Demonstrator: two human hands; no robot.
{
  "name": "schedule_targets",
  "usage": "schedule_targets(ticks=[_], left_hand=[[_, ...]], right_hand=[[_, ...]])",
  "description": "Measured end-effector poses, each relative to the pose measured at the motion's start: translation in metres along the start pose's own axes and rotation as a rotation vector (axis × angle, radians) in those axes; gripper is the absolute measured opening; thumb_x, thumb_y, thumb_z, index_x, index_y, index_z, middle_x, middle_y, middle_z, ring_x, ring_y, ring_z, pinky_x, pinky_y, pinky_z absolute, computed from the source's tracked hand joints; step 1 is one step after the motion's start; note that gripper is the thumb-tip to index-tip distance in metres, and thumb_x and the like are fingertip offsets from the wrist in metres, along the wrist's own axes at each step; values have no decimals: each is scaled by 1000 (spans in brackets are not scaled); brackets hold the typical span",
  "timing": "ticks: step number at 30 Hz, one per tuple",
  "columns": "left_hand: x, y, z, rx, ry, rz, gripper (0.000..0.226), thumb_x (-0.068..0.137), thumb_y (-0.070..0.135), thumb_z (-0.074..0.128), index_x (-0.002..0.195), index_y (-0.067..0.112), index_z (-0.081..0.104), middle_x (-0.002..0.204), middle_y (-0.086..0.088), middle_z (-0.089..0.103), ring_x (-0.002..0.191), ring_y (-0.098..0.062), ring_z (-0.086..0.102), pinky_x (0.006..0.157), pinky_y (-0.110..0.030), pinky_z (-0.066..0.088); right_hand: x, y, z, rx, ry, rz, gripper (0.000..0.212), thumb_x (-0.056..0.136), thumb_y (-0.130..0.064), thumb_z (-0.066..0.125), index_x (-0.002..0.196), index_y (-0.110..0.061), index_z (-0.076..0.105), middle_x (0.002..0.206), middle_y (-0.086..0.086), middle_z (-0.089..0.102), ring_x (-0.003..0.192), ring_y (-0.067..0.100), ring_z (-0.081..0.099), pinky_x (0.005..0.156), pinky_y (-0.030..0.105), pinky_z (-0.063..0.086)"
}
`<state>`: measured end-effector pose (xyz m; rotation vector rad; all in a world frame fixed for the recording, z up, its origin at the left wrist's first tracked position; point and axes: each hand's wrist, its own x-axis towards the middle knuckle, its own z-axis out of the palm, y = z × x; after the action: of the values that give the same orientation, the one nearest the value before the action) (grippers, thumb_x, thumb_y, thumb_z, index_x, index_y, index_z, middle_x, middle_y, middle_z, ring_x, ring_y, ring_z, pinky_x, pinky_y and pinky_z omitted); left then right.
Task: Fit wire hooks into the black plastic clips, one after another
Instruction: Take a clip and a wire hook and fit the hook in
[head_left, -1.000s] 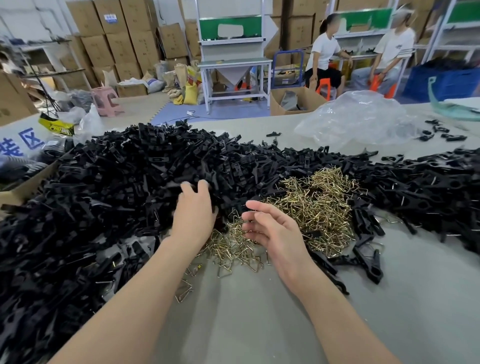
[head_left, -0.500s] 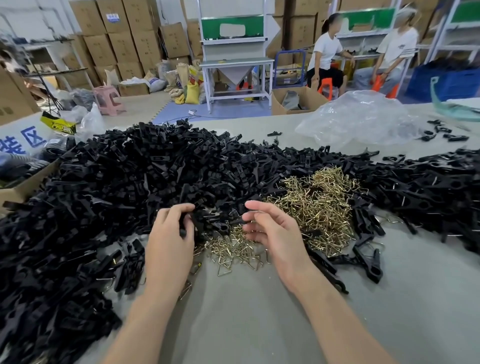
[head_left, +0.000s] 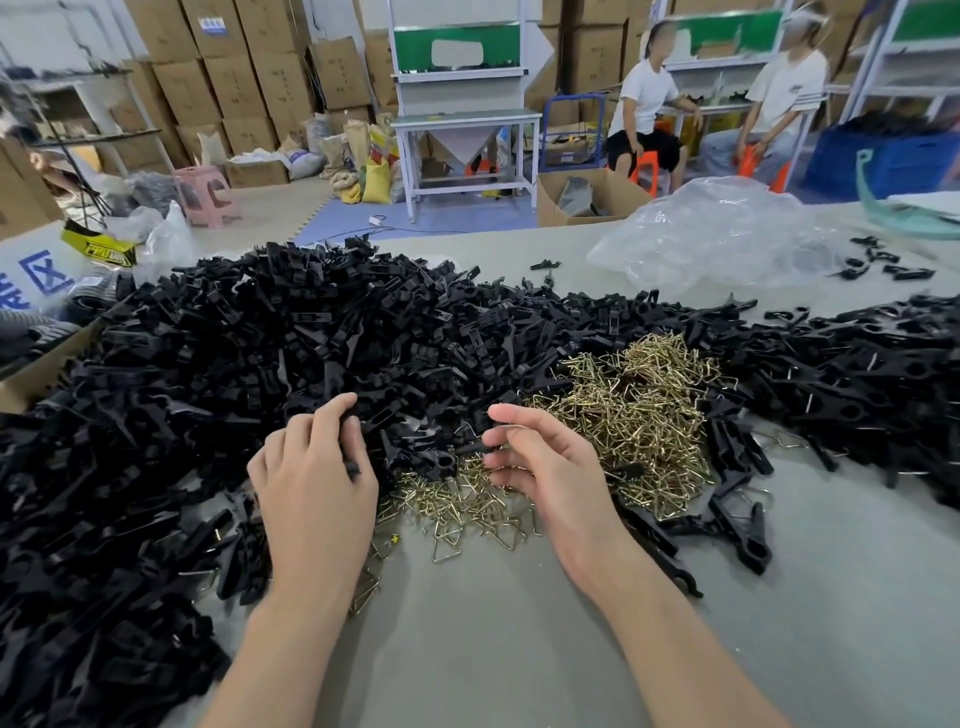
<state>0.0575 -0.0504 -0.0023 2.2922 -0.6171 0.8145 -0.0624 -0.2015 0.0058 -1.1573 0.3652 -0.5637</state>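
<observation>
Plainly, the left hand (head_left: 317, 493) has its grip closed round a black clip (head_left: 353, 469). Its fingers curl over the clip at the near edge of the clip pile (head_left: 260, 364), and only a short end shows beside the thumb. The right hand (head_left: 550, 467) keeps a wide grip, thumb raised apart from loosely curled fingers, with nothing plainly held. Its fingertips are just beside a second clip (head_left: 439, 462) that lies on the brass-coloured hooks (head_left: 639, 405). The hooks sit heaped between and beyond the hands, ringed by black clips. That pile runs across the grey surface (head_left: 519, 649) from left edge to right. A clear bag (head_left: 727, 234) lies at the far side. Two people (head_left: 644, 104) sit beyond it.
</observation>
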Motion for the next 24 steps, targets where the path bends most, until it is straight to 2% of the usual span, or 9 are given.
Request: schedule_targets(ticks=[3,7,8,11,14,16,18,21,24], left_hand=[[-1,2,0,-29,-27,-8,27,98,13,54,124,15,63,102,-5,64,95,-29,58,98,-45,37],[1,3,-5,-60,-20,-40,31,105,28,39,123,16,61,70,5,62,74,-20,58,100,-38,34],[2,4,-7,-76,-17,-49,34,106,30,36,123,15,61,71,4,63,74,-21,59,100,-38,34],[1,10,-14,-150,-2,-57,35,108,29,35,125,13,60,96,-4,70,86,-26,62,96,-34,34],[-4,27,-20,-235,-17,19,37,105,32,37,126,14,61,113,-4,68,93,-26,60,86,-32,40],[-11,39,-21,-261,-69,127,40,104,34,36,126,14,61,113,-2,67,92,-27,62,82,-33,45],[-17,47,-20,-261,-150,247,42,103,35,35,131,14,59,109,-2,66,87,-26,63,78,-36,50],[-20,48,-17,-241,-280,343,47,100,35,35,141,16,48,112,-2,66,84,-25,67,69,-42,57],[-19,42,-17,-182,-351,412,53,95,31,47,145,16,44,118,-4,69,74,-23,70,57,-40,58]], right_hand=[[0,0,0,9,3,0,32,100,-2,51,102,-18,78,92,6,74,79,16,67,70,23,55],[-1,0,0,5,3,1,32,100,-2,50,101,-19,77,91,5,74,79,15,67,71,22,55],[-1,-1,0,4,1,2,32,100,-1,50,102,-18,77,91,5,74,78,15,67,70,22,55],[-2,-2,0,-4,-8,2,30,100,-2,51,103,-17,77,91,4,74,78,14,67,70,21,55],[-4,-3,2,-40,-48,-18,25,102,-8,54,108,-18,76,95,4,76,81,15,69,73,24,56],[-7,-3,6,-68,-122,-45,20,102,-20,58,114,-20,74,102,3,77,89,17,72,77,28,59],[-10,-2,11,-89,-208,-52,27,98,-29,61,119,-17,72,107,2,77,98,18,73,79,28,59],[-13,-3,13,-118,-245,-80,21,102,-19,57,105,-8,74,93,4,76,90,17,72,78,26,58],[-13,-3,12,-185,-247,-100,25,104,-18,55,88,-7,70,73,6,67,75,17,66,77,26,56]])
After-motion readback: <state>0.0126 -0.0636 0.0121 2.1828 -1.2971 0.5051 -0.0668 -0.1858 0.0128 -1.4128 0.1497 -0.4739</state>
